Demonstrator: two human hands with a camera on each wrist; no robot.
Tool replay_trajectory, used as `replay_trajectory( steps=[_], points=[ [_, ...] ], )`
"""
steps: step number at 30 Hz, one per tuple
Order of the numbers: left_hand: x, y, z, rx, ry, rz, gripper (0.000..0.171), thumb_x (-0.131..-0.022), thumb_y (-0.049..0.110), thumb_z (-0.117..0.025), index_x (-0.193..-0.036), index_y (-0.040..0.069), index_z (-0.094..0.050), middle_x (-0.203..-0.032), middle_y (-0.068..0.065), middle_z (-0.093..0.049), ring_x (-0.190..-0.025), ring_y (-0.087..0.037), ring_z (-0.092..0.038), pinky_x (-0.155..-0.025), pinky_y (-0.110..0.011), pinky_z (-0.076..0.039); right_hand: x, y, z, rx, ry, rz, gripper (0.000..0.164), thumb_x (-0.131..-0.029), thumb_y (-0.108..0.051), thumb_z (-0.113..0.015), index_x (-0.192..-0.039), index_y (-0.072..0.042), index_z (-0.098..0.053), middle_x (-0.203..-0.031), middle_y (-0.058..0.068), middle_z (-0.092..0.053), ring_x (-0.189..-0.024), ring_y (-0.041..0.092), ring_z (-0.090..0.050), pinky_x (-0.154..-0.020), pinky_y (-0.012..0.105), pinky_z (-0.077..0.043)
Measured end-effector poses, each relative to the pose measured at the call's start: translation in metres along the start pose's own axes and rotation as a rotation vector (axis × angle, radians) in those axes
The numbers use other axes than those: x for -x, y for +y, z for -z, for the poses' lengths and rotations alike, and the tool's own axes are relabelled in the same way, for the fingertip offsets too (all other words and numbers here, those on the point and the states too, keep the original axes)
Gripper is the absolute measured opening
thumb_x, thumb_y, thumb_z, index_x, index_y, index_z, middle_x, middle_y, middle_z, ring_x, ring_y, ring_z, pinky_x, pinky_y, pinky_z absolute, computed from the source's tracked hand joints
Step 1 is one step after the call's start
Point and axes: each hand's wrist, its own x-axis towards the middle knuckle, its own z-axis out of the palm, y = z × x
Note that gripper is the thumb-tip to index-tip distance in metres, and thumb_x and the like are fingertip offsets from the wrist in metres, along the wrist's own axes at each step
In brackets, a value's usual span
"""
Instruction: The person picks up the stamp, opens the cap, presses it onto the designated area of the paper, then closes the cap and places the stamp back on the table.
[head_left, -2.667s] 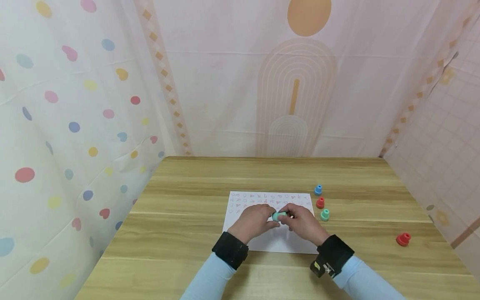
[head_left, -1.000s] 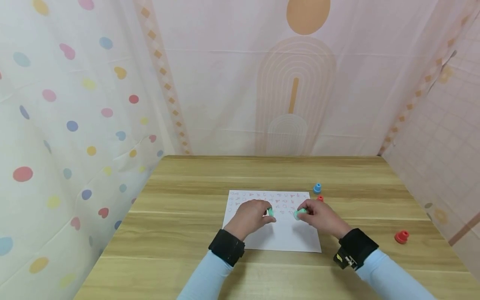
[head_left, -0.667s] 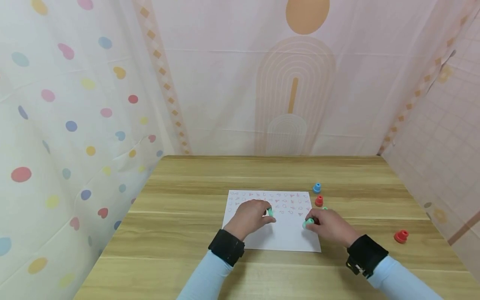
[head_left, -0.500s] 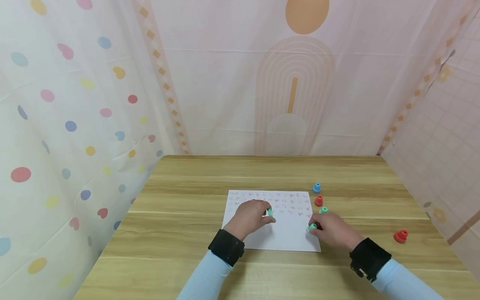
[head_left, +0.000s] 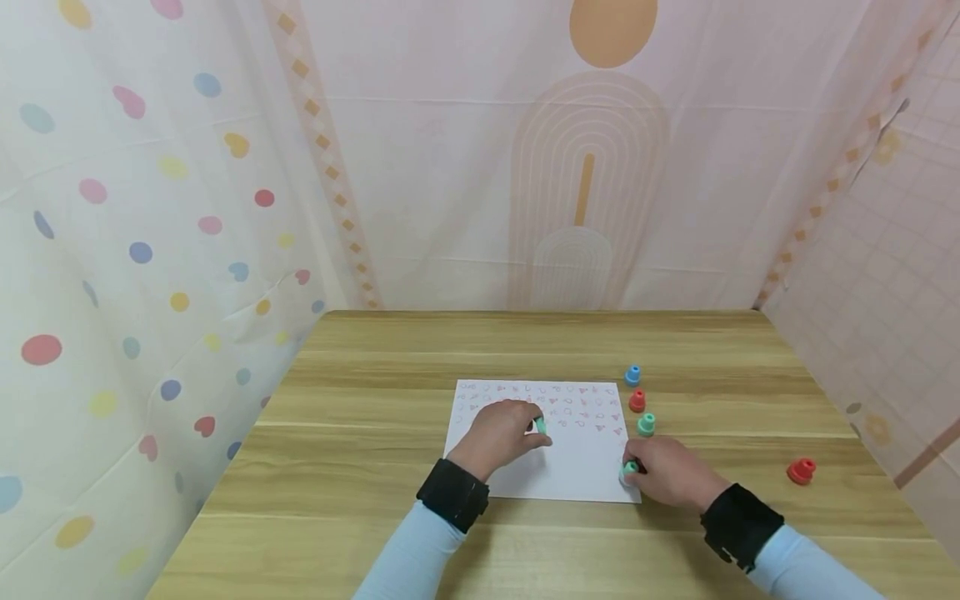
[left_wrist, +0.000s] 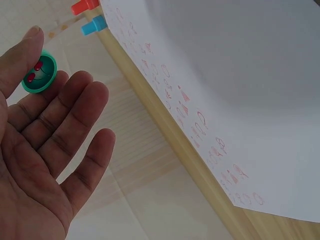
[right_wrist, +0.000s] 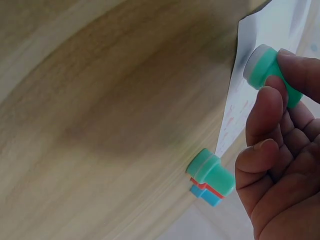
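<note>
My left hand point(head_left: 501, 437) hovers over the sheet of white paper point(head_left: 566, 471). Its thumb and index finger pinch a small green stamp cap point(left_wrist: 44, 75); the left wrist view shows two red cherries inside its round hollow, while the other fingers are loosely bent. At the paper's right edge my right hand point(head_left: 671, 475) pinches a green stamp point(right_wrist: 267, 67) between thumb and fingers. Its pale round face is uncovered. Whether that face touches the paper I cannot tell. Rows of small red printed marks point(head_left: 570, 412) fill the paper's far part.
Beside the paper's right edge stand a blue stamp point(head_left: 633, 376), a red stamp point(head_left: 637, 402) and another green stamp point(head_left: 646, 425) in a line. Farther right is a second red stamp point(head_left: 802, 472). All sit on a wooden table point(head_left: 360, 467) backed by patterned cloth.
Both hands were together at the green stamp. They have parted, my left keeping the cap. My right has carried the stamp rightward and nearer me, to the paper's right edge.
</note>
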Motion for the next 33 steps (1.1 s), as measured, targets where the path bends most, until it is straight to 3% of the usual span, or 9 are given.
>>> replay_trajectory(
  steps=[7, 12, 19, 26, 33],
  points=[
    [0.0001, -0.0007, -0.0010, 0.000, 0.002, 0.004, 0.029, -0.084, 0.035, -0.080, -0.101, 0.013, -0.073, -0.075, 0.008, -0.061, -0.068, -0.007, -0.053, -0.064, -0.023, -0.046, -0.0017, 0.0036, -0.0033, 0.003, -0.016, 0.013, 0.012, -0.088, -0.013, -0.076, -0.087, -0.016, -0.064, -0.075, -0.008, -0.054, -0.069, 0.013, -0.048, -0.064, 0.030, -0.043],
    [0.0005, -0.0020, -0.0012, 0.005, 0.006, 0.005, 0.028, -0.083, 0.035, -0.080, -0.098, 0.013, -0.073, -0.074, 0.009, -0.061, -0.069, -0.006, -0.053, -0.064, -0.023, -0.046, -0.0023, 0.0035, -0.0025, 0.022, -0.034, 0.071, 0.012, -0.088, -0.011, -0.075, -0.088, -0.016, -0.064, -0.075, -0.009, -0.054, -0.068, 0.012, -0.049, -0.063, 0.028, -0.043],
    [0.0015, -0.0005, 0.0015, 0.003, -0.003, 0.002, 0.028, -0.085, 0.035, -0.079, -0.100, 0.013, -0.073, -0.076, 0.009, -0.061, -0.069, -0.007, -0.053, -0.064, -0.023, -0.046, -0.0033, 0.0028, -0.0027, 0.123, -0.049, 0.181, 0.015, -0.087, -0.009, -0.075, -0.089, -0.016, -0.062, -0.072, -0.010, -0.052, -0.064, 0.008, -0.047, -0.060, 0.026, -0.041],
    [0.0018, 0.0005, 0.0023, 0.006, -0.007, 0.008, 0.028, -0.084, 0.036, -0.079, -0.098, 0.012, -0.072, -0.074, 0.009, -0.060, -0.068, -0.006, -0.052, -0.064, -0.022, -0.045, -0.0004, 0.0020, -0.0050, 0.199, -0.043, 0.219, 0.017, -0.087, -0.010, -0.076, -0.099, -0.011, -0.063, -0.075, -0.007, -0.058, -0.064, 0.009, -0.046, -0.063, 0.030, -0.046],
    [0.0012, -0.0011, 0.0014, -0.011, 0.012, -0.021, 0.025, -0.084, 0.036, -0.079, -0.094, 0.014, -0.072, -0.072, 0.010, -0.059, -0.066, -0.005, -0.051, -0.061, -0.021, -0.043, 0.0026, -0.0004, -0.0049, 0.248, -0.026, 0.248, 0.018, -0.086, -0.008, -0.076, -0.097, -0.011, -0.062, -0.074, -0.008, -0.057, -0.063, 0.008, -0.045, -0.064, 0.029, -0.049]
  ],
)
